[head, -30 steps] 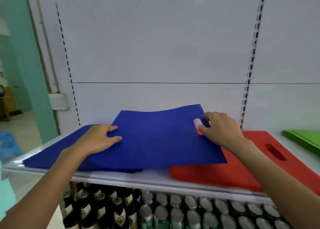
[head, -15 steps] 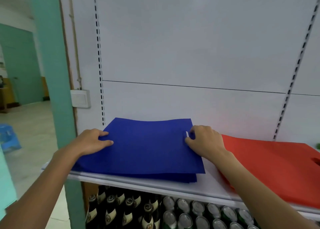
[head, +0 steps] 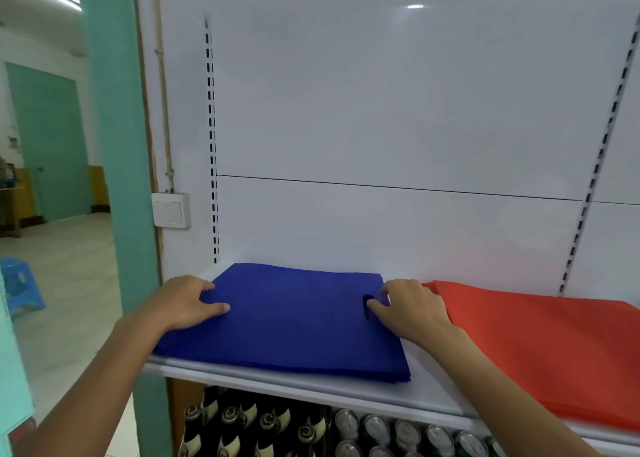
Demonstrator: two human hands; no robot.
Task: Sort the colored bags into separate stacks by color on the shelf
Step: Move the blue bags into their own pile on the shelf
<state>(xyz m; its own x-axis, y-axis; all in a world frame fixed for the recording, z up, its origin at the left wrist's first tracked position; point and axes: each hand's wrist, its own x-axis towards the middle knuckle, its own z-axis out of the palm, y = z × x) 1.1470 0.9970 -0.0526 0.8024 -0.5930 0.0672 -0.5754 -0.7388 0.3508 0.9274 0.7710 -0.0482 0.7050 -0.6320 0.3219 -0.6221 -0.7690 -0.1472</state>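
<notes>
A stack of blue bags (head: 298, 318) lies flat at the left end of the white shelf (head: 426, 389). My left hand (head: 183, 304) rests on the stack's left edge, fingers and thumb lying on top of the top bag. At the stack's right edge my right hand (head: 412, 311) presses down, its thumb beside the bag's oval handle cutout (head: 368, 307). A stack of red bags (head: 554, 345) lies to the right of the blue one, with a narrow strip of bare shelf between them. No green bags are in view.
Below the shelf stand dark bottles (head: 242, 422) and several drink cans (head: 381, 429). A green pillar (head: 114, 179) with a white wall box (head: 171, 210) borders the shelf's left end. A blue stool (head: 20, 287) sits on the floor at far left.
The top blue bag, held up and skewed over the red stack a second ago, moved left and now lies squared on the blue stack. The view shifted left.
</notes>
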